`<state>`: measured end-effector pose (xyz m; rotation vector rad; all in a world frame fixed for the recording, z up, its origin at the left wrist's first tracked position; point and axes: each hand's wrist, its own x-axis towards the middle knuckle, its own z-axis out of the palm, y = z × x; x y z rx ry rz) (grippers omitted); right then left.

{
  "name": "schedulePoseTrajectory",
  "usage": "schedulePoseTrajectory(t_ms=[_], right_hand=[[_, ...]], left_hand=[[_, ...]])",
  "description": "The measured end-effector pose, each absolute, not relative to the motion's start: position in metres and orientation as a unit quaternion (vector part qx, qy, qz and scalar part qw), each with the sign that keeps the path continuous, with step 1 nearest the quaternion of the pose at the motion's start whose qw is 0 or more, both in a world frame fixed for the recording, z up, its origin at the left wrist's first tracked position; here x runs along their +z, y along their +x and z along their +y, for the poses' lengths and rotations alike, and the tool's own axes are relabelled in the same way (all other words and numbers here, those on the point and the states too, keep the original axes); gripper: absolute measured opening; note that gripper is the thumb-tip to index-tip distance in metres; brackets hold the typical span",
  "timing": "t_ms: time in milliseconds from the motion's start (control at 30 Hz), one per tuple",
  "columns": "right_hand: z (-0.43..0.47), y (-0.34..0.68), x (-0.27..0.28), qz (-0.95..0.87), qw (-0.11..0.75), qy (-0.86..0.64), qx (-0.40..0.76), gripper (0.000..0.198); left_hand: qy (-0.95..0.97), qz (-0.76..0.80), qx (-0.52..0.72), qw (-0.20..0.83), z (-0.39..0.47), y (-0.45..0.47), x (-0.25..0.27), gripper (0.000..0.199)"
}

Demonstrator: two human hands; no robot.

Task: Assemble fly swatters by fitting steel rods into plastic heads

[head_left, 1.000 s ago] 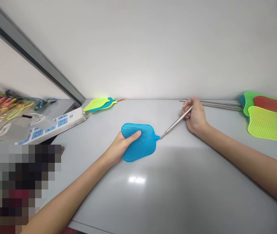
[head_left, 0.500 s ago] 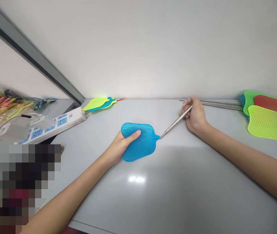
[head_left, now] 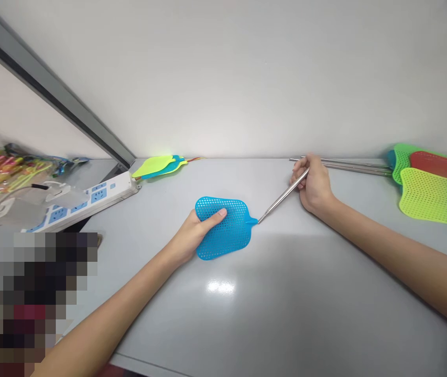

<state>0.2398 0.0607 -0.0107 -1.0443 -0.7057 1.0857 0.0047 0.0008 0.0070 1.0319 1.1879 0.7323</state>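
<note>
The left forearm slants up from the lower edge, and the left hand (head_left: 187, 238) pinches a blue mesh paddle (head_left: 229, 238), thumb flat on top and fingers hidden beneath. The paddle lies between the hands, above the grey table (head_left: 270, 314): rounded corners, rows of small holes, and a short tapered neck pointing toward the right hand (head_left: 315, 183). That hand, its forearm slanting in from the right, curls its fingers around a slim silvery rod (head_left: 284, 196), tilted so that its thinner tip meets the neck; whether it sits inside, I cannot tell. Beyond the right hand lie more metal rods (head_left: 357, 166), with a yellow-green mesh paddle (head_left: 431, 199) and a red one (head_left: 439, 165) farther right. Beyond the left hand are a white power strip (head_left: 124, 184) and a yellow paddle (head_left: 154, 166).
</note>
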Motion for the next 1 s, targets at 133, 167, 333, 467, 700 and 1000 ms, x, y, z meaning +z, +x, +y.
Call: schedulePoseTrajectory(t_ms=[133,167,333,467,700,1000], right_hand=[[0.0603,0.2403,-0.0114,-0.321,0.671,-0.464,0.481,0.033],[0.0603,0.2404,-0.0114,-0.321,0.671,-0.464,0.481,0.033],[0.0605,0.2401,-0.0109,-0.322,0.671,-0.463,0.481,0.035],[0.0609,0.2397,-0.0109,-0.32,0.673,-0.461,0.482,0.036],[0.0621,0.2404,-0.0125,-0.325,0.674,-0.458,0.48,0.035],[0.0609,0.2398,-0.0099,-0.329,0.67,-0.46,0.481,0.035]], left_hand=[[0.455,0.525,0.322,0.642,0.0012,0.0045,0.006,0.032],[0.456,0.525,0.323,0.642,0.0013,0.0044,0.0057,0.032],[0.456,0.519,0.318,0.649,0.0016,0.0039,0.0059,0.03],[0.455,0.516,0.318,0.652,0.0013,0.0037,0.0064,0.029],[0.458,0.517,0.321,0.648,0.0016,0.0043,0.0057,0.028],[0.457,0.524,0.319,0.644,0.0021,0.0045,0.0055,0.028]])
